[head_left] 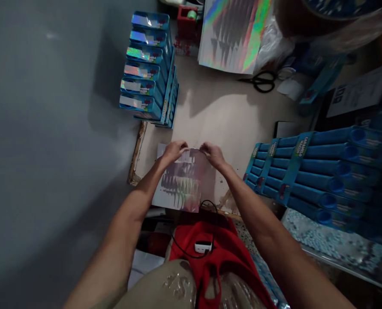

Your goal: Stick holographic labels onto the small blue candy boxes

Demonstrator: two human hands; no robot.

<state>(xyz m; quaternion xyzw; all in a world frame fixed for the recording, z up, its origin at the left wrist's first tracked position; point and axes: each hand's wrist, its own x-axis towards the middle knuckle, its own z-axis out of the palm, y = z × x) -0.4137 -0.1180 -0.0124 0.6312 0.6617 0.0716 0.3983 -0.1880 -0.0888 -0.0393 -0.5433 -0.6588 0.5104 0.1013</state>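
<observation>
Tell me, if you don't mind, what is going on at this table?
A person is handling a shiny, reflective sheet at the near edge of the table. The left hand and right hand are close together at its far edge, apparently pinching it. Beyond them lie more shiny sheets and black-handled scissors, with blue boxes stacked on the left.

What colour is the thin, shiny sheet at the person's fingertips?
The shiny sheet is silvery grey with pinkish and greenish tints; see head view.
</observation>
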